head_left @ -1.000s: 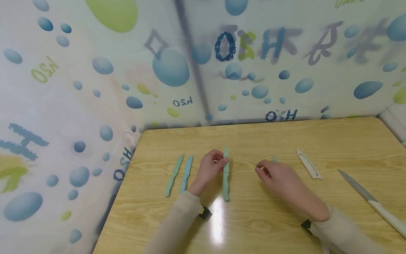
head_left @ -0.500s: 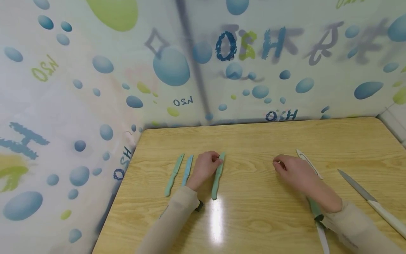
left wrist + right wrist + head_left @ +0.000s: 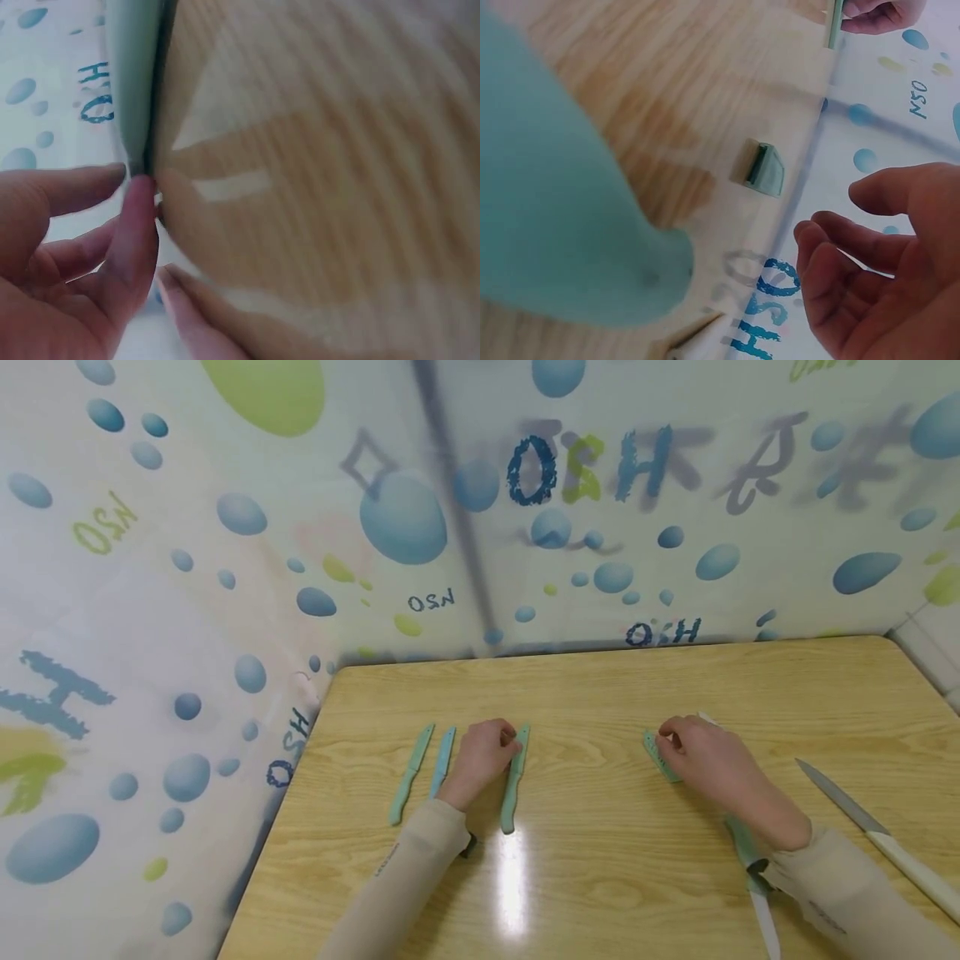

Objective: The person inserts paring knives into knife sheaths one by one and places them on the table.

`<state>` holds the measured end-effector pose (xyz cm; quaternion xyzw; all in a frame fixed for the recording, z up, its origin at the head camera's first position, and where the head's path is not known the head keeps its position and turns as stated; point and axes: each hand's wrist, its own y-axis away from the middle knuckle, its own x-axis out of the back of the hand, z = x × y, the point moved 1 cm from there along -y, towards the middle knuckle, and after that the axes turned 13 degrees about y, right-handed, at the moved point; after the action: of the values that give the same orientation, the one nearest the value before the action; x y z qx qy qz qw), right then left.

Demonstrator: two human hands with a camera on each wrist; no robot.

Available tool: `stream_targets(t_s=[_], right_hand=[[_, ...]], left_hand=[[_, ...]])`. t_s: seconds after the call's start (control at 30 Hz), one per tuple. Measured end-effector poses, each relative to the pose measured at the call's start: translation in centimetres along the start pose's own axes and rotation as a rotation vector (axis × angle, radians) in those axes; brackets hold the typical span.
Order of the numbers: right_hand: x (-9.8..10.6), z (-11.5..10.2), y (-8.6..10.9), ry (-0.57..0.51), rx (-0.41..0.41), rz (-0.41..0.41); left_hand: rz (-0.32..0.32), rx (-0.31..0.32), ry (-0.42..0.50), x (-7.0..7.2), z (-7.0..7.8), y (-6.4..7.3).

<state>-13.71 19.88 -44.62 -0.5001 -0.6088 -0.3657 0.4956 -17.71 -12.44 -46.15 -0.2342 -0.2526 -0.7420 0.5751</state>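
My left hand [image 3: 483, 756] pinches the upper end of a pale green knife [image 3: 512, 789] between thumb and finger, low over the table. In the left wrist view the fingertips [image 3: 135, 191] meet at the knife's narrow end. Left of it lie a blue knife [image 3: 444, 760], partly hidden by this hand, and another green knife [image 3: 412, 777]. My right hand [image 3: 708, 756] holds nothing; thumb and fingers stand apart in the right wrist view. Beside its fingertips lies a short green blade cover [image 3: 662, 757]. Under the right wrist is a knife with a green handle [image 3: 741, 842], partly hidden by the sleeve.
A white-handled knife [image 3: 911, 864] with a bare grey blade lies at the right. A white blade cover [image 3: 705, 717] shows just behind the right hand. The wooden table [image 3: 592, 877] meets a wall [image 3: 465, 602] with printed bubbles along its back and left.
My left hand has brought the green knife leftward and lower, beside the blue one. My right hand has moved right, leaving the green blade cover in sight and overlapping the white one.
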Motion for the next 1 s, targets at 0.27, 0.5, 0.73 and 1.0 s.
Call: stream_targets(t_s=[0.27, 0.5, 0.73, 1.0], right_hand=[[0.8, 0.5, 0.1, 0.032, 0.011, -0.137], [0.9, 0.1, -0.6, 0.102, 0.057, -0.208], [0.5, 0.1, -0.6, 0.122, 0.036, -0.262], [-0.1, 0.3, -0.3, 0.133, 0.080, -0.244]], left_hand=[[-0.007, -0.098, 0.143, 0.5, 1.1, 0.7], [0.055, -0.169, 0.415, 0.4, 2.7, 2.1], [0.047, -0.116, 0.701, -0.2, 3.1, 2.4], [0.057, -0.036, 0.867, -1.1, 3.1, 2.2]])
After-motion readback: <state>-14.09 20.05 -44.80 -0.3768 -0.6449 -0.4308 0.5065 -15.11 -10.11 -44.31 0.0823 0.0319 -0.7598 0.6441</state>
